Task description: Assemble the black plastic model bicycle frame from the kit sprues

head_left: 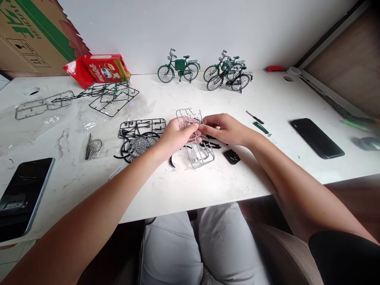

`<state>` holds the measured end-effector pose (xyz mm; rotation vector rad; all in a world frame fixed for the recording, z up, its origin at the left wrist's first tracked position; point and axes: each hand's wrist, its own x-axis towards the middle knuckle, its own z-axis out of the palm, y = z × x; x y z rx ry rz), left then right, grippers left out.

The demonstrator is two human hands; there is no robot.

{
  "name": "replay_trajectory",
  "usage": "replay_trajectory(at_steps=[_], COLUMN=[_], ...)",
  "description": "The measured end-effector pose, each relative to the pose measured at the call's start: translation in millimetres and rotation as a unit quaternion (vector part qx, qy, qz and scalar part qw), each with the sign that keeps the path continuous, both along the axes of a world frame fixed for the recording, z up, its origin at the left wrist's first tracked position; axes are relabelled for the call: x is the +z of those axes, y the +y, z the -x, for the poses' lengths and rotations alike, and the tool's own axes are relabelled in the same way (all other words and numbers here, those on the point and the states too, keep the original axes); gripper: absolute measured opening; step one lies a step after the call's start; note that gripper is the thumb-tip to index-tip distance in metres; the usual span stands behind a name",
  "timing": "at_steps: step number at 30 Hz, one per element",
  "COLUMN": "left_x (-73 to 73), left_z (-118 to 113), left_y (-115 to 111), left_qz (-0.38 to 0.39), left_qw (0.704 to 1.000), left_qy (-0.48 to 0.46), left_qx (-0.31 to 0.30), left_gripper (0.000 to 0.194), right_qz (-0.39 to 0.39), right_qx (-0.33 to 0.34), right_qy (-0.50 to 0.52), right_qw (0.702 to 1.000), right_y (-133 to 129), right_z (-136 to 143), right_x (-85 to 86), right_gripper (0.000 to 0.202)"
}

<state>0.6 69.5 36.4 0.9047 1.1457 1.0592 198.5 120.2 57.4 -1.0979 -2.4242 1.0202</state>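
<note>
My left hand (175, 136) and my right hand (224, 128) meet over the middle of the white table (184, 186). Both pinch a silver plastic parts frame (197, 152) between their fingertips, held just above the tabletop and tilted toward me. Directly left of my left hand lies a black parts frame with wheels and tyres (139, 138). Small black loose parts (231, 156) rest under and right of the silver frame.
Green model bicycles (178, 68) (227, 73) stand at the back by the wall. Green and clear parts frames (111, 95) and a red packet (99, 69) lie at back left. Phones sit at left (22, 196) and right (317, 137). Small screwdrivers (259, 122) lie right of my hands.
</note>
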Motion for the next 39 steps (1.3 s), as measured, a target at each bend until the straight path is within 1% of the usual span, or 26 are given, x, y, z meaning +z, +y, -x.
replay_trajectory(at_steps=[9, 23, 39], left_x=[5.0, 4.1, 3.6], left_z=[-0.8, -1.8, -1.8], left_y=[-0.7, -1.0, -0.5], left_qz=[0.014, 0.013, 0.008], left_qw=[1.000, 1.000, 1.000], left_qy=[0.001, 0.013, 0.011], left_qx=[0.009, 0.011, 0.002], left_gripper=[0.003, 0.003, 0.003], right_qz=[0.010, 0.017, 0.007], right_qx=[-0.004, 0.002, -0.003], right_qy=[0.001, -0.002, -0.008], right_qw=[1.000, 1.000, 1.000], right_y=[0.0, 0.3, -0.1], right_z=[-0.4, -0.4, -0.8], right_x=[-0.6, 0.1, -0.4], right_gripper=[0.040, 0.039, 0.042])
